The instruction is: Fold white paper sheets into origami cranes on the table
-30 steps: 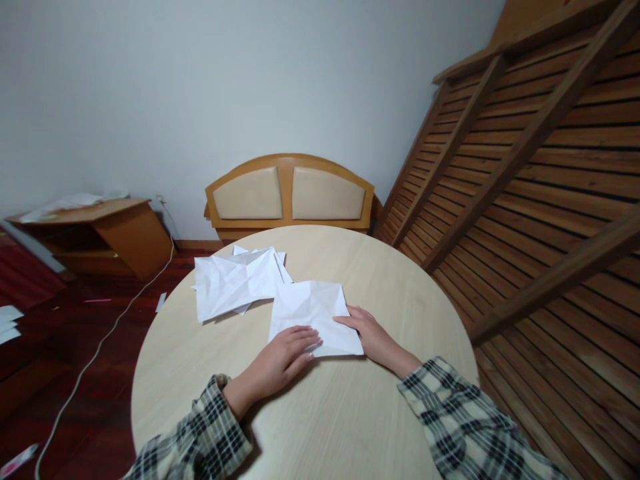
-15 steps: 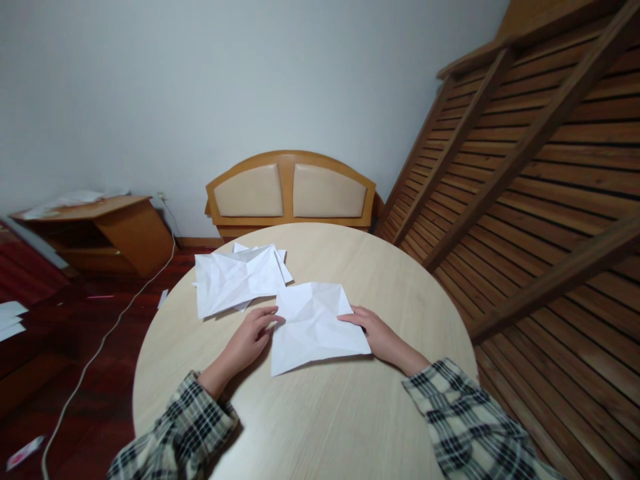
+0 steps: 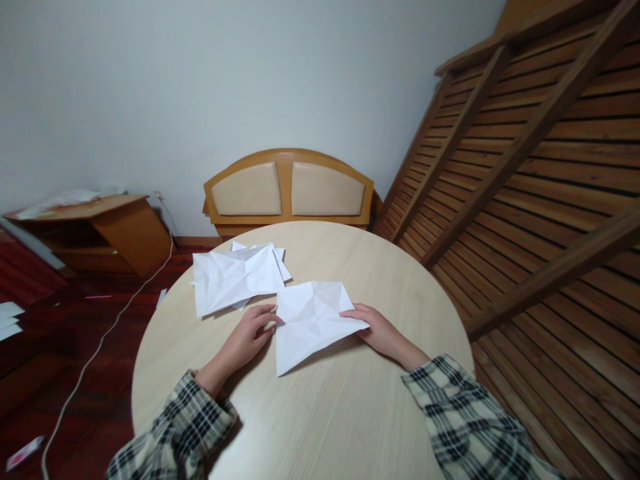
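Note:
A creased white sheet of paper (image 3: pixel 313 317) is in front of me, its near right side raised off the tabletop. My right hand (image 3: pixel 373 327) grips the right edge, fingers on top and the thumb hidden. At the left edge, my left hand (image 3: pixel 257 330) has its fingers curled, pinching the paper's border. Fold lines cross the middle of the sheet. Just behind and to the left lies a loose pile of creased white papers (image 3: pixel 237 277), its sheets overlapping at different angles.
The round pale wooden table (image 3: pixel 320 420) carries the papers. Beyond it stands a padded headboard (image 3: pixel 289 187) against the wall. A slatted wooden panel (image 3: pixel 530 167) leans close on the right. On the left are a low desk (image 3: pixel 115 233) and a cable (image 3: pixel 103 343) on the floor.
The near right corner of the sheet has lifted and bent upward at my right hand. My left hand has stayed at the left edge. The pile is unchanged.

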A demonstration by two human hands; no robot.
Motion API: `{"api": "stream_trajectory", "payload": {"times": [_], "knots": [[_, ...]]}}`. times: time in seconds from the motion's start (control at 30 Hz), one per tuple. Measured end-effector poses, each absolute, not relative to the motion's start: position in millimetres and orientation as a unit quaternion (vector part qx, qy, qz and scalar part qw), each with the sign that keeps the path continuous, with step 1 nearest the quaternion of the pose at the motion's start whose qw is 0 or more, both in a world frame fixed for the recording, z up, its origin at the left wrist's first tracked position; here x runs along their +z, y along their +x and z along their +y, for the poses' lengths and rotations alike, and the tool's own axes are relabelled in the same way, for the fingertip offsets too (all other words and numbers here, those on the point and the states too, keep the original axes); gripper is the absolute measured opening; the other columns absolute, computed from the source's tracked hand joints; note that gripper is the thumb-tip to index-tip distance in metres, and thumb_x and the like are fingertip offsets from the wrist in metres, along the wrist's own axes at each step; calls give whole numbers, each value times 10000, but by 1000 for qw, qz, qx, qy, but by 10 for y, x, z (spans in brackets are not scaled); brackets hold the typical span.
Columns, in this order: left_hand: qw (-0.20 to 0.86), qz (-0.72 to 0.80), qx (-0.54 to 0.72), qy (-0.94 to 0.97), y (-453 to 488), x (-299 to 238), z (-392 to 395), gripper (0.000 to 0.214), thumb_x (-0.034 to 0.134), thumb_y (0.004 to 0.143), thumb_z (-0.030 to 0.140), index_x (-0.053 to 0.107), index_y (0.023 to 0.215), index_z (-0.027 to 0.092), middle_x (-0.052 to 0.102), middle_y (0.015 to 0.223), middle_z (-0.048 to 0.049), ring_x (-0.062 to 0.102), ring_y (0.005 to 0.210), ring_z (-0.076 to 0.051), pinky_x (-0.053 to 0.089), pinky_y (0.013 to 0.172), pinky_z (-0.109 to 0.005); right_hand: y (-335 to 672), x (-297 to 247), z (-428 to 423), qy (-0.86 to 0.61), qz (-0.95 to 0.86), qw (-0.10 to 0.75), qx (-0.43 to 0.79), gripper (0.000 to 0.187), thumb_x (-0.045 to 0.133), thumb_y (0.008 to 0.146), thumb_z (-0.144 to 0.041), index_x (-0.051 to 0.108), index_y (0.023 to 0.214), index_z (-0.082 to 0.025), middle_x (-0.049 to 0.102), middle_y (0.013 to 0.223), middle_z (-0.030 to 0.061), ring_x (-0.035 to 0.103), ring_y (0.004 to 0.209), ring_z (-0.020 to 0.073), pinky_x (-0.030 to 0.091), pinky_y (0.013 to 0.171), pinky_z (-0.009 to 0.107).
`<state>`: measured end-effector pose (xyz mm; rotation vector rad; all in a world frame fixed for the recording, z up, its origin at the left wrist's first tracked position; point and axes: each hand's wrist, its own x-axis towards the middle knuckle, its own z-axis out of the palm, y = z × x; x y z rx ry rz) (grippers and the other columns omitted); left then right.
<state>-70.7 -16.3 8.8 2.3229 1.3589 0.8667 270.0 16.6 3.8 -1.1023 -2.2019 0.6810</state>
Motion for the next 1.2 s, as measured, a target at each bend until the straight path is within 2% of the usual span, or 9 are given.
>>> {"api": "stream_trajectory", "payload": {"times": [0.33,0.63,1.0,1.13,1.2], "knots": [[155,472,286,819,-692,112,-177,198,573,870,187,706,1003,247,595,1295,-99,529,1236,-285,448,1051,-530,2712,34,187,-427,-819,292,249,319,597,822,-79,738,1067,-227,716,1063,65,654,982,213,495,895,359],[152,478,309,808,-702,71,-149,203,533,917,249,733,951,234,626,1235,-103,553,1188,-279,451,1038,-522,2704,61,184,-420,-820,304,241,233,589,856,-140,744,1012,-215,724,992,66,656,942,214,488,881,353],[138,491,318,799,-727,76,-121,221,557,926,343,742,880,231,677,1128,-82,604,1070,-265,483,976,-502,2725,55,217,-396,-838,296,231,206,626,858,-177,748,1014,-232,730,1020,61,655,964,216,485,883,362],[134,509,314,790,-715,93,-114,222,540,928,332,723,884,215,695,1028,-82,621,999,-257,499,924,-461,2723,66,215,-441,-820,291,220,124,645,871,-208,763,906,-195,709,997,86,637,972,228,485,895,370],[131,520,310,785,-707,104,-115,230,528,929,337,704,856,208,701,981,-81,622,965,-256,498,900,-448,2724,67,213,-455,-814,287,219,156,635,897,-257,765,862,-178,692,990,95,625,966,229,485,893,369]]}}
